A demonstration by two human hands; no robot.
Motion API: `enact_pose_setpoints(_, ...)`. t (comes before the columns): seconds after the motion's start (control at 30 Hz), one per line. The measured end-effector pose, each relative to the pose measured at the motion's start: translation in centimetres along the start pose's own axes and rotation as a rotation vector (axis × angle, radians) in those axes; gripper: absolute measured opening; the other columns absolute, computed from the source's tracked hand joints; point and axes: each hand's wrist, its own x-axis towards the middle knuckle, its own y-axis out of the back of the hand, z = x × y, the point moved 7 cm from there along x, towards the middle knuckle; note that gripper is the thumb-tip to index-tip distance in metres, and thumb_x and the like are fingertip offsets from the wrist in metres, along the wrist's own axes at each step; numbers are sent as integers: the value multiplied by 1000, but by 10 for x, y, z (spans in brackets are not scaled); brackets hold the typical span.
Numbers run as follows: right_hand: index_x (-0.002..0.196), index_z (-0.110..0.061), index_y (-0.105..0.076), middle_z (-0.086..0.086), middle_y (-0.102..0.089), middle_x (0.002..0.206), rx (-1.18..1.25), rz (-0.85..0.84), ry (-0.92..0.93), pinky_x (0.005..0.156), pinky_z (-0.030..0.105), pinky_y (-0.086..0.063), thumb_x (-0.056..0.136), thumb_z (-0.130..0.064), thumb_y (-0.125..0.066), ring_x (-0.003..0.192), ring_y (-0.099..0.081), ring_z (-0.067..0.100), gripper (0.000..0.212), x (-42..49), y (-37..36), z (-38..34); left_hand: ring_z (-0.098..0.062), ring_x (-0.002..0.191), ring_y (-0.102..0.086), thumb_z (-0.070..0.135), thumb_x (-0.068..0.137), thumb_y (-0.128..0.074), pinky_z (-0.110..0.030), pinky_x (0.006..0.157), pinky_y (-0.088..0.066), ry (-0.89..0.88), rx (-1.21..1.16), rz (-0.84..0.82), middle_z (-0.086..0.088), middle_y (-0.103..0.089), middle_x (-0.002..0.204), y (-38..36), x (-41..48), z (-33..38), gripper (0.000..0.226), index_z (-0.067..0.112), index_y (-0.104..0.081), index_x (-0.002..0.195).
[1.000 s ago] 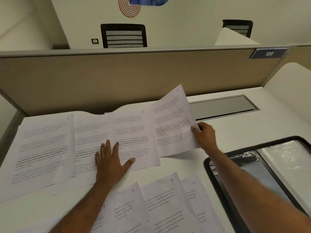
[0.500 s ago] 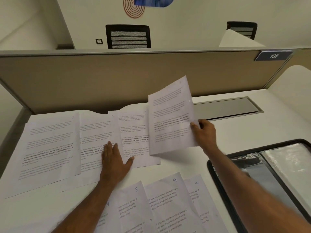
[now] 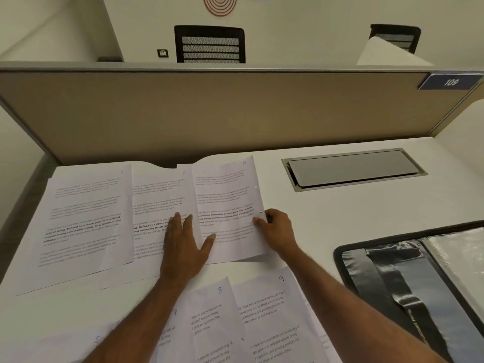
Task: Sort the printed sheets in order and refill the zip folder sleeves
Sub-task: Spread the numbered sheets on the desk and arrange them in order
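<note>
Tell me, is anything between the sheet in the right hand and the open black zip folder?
Nothing visible: only bare white desk separates the printed white paper sheet, pinched by the right hand, from the black zip folder.

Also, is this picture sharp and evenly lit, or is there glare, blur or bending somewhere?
Head view: the wide lens stretches the edges, so the partition ends splay outward; lighting is dim and fairly even; the zip folder sleeves show glare; small print on the far sheets is soft, the handwritten 8 readable.
</note>
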Motion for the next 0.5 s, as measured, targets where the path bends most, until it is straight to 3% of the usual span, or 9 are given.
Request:
enact_pose_setpoints(0.07,103,-11,-68,1,-71,102,-42,-62,5,82,36,-57,92,-27,-67,91,-68,21,19,-1,-11,-1,-30,151,-10,72,85,-45,-45,122,-12,-35,24,14,-13,-13,163,0,0,-1,90,16,-29,153)
enact_pose_setpoints(0.17,86,-19,-64,1,-69,92,-121,-161,48,72,33,-54,91,-32,-68,83,-66,22,15,-1,-20,-9,-32,150,-16,78,79,-38,-48,121,-15,-93,99,14,-13,-20,162,-5,0,-1,92,20,-37,151)
enact_pose_setpoints(0.27,67,-20,-56,1,-65,74,-79,-218,90,60,29,-46,92,-43,-66,66,-59,16,35,4,-20,-18,-33,149,-17,86,74,-28,-49,120,-12,-111,141,19,-15,-21,161,-8,-1,-1,100,22,-38,150)
enact_pose_setpoints(0.33,63,-14,-58,0,-64,67,29,-185,81,60,30,-45,99,-36,-55,61,-56,15,42,9,-16,-20,-33,150,-14,88,71,-23,-49,120,-8,-111,143,7,-14,-18,162,-11,0,-2,104,23,-35,151)
enact_pose_setpoints(0.43,76,-10,-71,0,-69,75,71,-193,83,62,30,-47,97,-9,-44,65,-59,16,34,14,-14,-20,-33,150,-14,88,71,-23,-50,120,-8,-113,140,3,-15,-17,162,-13,0,-3,105,22,-36,151)
enact_pose_setpoints(0.5,95,-10,-76,2,-74,89,-71,-223,117,70,32,-54,94,-6,-49,77,-66,21,27,17,-21,-19,-34,150,-15,87,72,-24,-51,120,-9,-114,134,14,-15,-18,162,-13,0,-3,104,21,-37,151)
